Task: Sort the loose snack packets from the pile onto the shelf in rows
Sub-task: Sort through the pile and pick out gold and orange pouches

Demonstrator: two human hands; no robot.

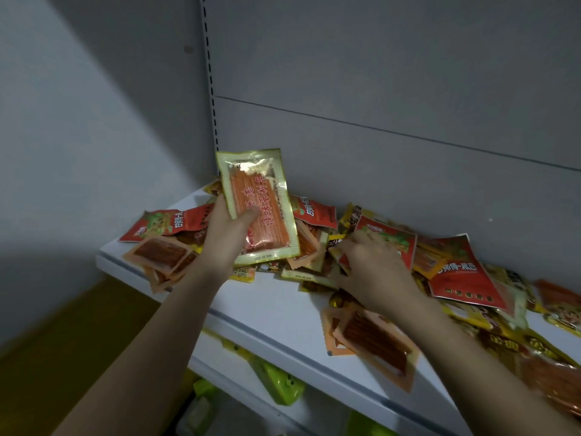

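Slippage is the main risk here: the left hand holds a clear-windowed orange packet upright at centre frame, the thumb across its face and the fingers behind, so the grip rests on the lower left corner of a glossy film that could slide free or fold over. A second risk, as I judge it, lies at centre right, where the right hand reaches into the pile; the packets overlap loosely, and lifting one may drag its neighbours toward the front lip of the white shelf, where an orange packet at lower right already overhangs the edge.

The left forearm rises from the lower left of the frame, wrist bent back so the packet faces the camera. The right forearm comes in from the lower right, palm down, fingers curled into the packets; blur hides whether they have closed on one, so I cannot tell. No rows are formed yet. Red packets and yellow ones lie mixed along the back panel.
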